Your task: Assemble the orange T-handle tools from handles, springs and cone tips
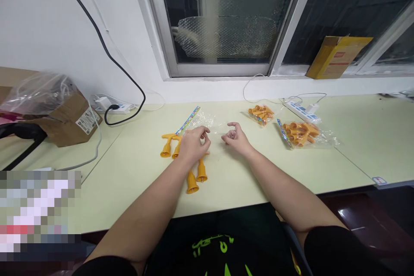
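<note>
A clear plastic bag (211, 123) with a colourful printed strip (188, 120) along its left side lies on the table in front of my hands. My left hand (195, 143) is over the bag's near left part, fingers curled, with a gap between thumb and forefinger. At the bag's right end, my right hand (237, 139) has its fingers bent and its thumb apart from the forefinger. Any thin film touching the fingertips is hard to make out. Orange T-handled plastic pieces with bell-shaped ends, such as this one (192, 183), lie around and partly under my left hand.
Two clear bags of orange pieces, a small one (261, 114) and a larger one (299, 133), lie to the right. Power strips (302, 112) and cables run along the wall. A cardboard box (73, 116) stands at left, and a yellow carton (336, 58) leans on the window.
</note>
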The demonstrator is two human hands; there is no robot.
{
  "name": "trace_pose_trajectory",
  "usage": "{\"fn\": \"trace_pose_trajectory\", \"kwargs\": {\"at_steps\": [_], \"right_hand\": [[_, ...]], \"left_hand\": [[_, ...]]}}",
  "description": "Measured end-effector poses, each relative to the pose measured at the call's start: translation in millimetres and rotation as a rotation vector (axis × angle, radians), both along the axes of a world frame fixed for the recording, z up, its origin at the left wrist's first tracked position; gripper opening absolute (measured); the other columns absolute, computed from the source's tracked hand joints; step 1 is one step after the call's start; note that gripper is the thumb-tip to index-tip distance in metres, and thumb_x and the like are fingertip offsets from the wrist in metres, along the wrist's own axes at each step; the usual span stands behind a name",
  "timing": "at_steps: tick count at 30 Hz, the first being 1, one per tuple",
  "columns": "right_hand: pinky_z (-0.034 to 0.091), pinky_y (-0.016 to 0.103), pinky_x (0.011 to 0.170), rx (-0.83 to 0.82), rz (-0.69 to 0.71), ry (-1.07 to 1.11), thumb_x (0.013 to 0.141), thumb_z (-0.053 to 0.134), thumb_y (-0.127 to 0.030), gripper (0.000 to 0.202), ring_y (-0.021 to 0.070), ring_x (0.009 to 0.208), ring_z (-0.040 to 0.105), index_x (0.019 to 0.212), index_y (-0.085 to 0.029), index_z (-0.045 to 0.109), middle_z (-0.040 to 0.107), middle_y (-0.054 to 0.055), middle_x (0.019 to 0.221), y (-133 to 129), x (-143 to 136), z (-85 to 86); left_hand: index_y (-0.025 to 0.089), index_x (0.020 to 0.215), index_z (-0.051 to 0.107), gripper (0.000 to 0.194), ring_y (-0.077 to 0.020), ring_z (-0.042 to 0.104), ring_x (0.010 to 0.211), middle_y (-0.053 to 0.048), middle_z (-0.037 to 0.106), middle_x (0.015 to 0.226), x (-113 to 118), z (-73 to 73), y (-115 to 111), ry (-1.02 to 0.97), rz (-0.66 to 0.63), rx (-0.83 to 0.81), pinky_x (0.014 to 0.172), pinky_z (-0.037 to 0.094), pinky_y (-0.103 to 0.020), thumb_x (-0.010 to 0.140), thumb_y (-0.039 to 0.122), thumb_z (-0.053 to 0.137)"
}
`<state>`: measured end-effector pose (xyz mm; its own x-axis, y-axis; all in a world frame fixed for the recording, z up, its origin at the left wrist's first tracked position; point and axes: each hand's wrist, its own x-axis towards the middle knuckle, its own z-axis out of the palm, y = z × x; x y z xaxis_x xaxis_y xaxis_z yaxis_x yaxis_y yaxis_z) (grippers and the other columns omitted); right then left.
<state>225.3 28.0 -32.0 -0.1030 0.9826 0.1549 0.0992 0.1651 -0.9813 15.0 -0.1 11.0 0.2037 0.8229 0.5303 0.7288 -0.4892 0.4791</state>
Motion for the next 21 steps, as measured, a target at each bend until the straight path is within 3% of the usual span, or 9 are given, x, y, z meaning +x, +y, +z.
{"fn": "trace_pose_trajectory", "kwargs": {"at_steps": [5,8,10,13,15,18,21], "right_hand": [[0.045,0.026,0.060,-0.074,-0.030,-0.087,0.073,0.074,-0.038,0.061,0.0130,0.055,0.054,0.121,-0.026,0.038,0.053,-0.013,0.065,5,7,-1.4],[0.042,0.025,0.057,-0.031,0.037,-0.024,0.076,0.073,-0.046,0.055,0.0123,0.053,0.051,0.114,-0.027,0.038,0.050,-0.013,0.065,3,10,5.1],[0.040,0.025,0.056,0.119,0.051,-0.010,0.081,0.070,-0.047,0.043,0.0111,0.052,0.045,0.104,-0.027,0.039,0.045,-0.012,0.063,-3,9,10.0],[0.041,0.026,0.059,0.460,0.064,-0.153,0.088,0.065,-0.036,0.024,0.0112,0.054,0.042,0.091,-0.025,0.044,0.043,-0.009,0.062,-21,-4,12.8],[0.047,0.029,0.067,0.692,0.275,-0.354,0.086,0.065,-0.026,0.013,0.0143,0.065,0.053,0.092,-0.023,0.054,0.059,-0.001,0.076,-36,-20,10.9],[0.050,0.038,0.094,0.929,0.556,-0.624,0.080,0.062,-0.014,0.027,0.0230,0.102,0.062,0.106,-0.021,0.067,0.069,0.010,0.110,-50,-45,5.7],[0.046,0.042,0.105,0.948,0.593,-0.784,0.083,0.060,-0.012,0.033,0.0263,0.122,0.057,0.114,-0.020,0.070,0.065,0.012,0.133,-53,-55,3.1]], "left_hand": [[0.022,0.093,0.066,0.012,-0.0176,0.065,0.074,-0.001,0.070,0.086,-18,-0.7,14,-0.183,0.069,-0.028,0.071,0.051,-0.032,0.084,0.018,0.060],[0.021,0.089,0.066,0.009,-0.0166,0.065,0.074,-0.002,0.071,0.090,-26,0.1,19,-0.250,0.079,0.009,0.068,0.053,-0.030,0.083,0.018,0.060],[0.021,0.089,0.066,0.009,-0.0172,0.065,0.077,-0.003,0.070,0.092,-29,0.6,21,-0.258,0.093,0.059,0.068,0.053,-0.030,0.084,0.017,0.060],[0.021,0.092,0.066,0.010,-0.0189,0.065,0.083,-0.004,0.070,0.093,-30,0.2,22,-0.198,0.111,0.151,0.072,0.053,-0.032,0.086,0.016,0.059],[0.021,0.094,0.066,0.010,-0.0204,0.065,0.086,-0.004,0.071,0.094,-28,-0.7,21,-0.107,0.084,0.202,0.079,0.053,-0.034,0.089,0.016,0.059],[0.021,0.096,0.065,0.010,-0.0225,0.065,0.091,-0.005,0.073,0.094,-22,-2.3,19,0.008,0.009,0.241,0.087,0.051,-0.038,0.092,0.016,0.058],[0.021,0.096,0.066,0.012,-0.0237,0.064,0.093,-0.005,0.073,0.094,-18,-2.7,17,0.059,-0.037,0.261,0.090,0.051,-0.039,0.094,0.015,0.056]]}}
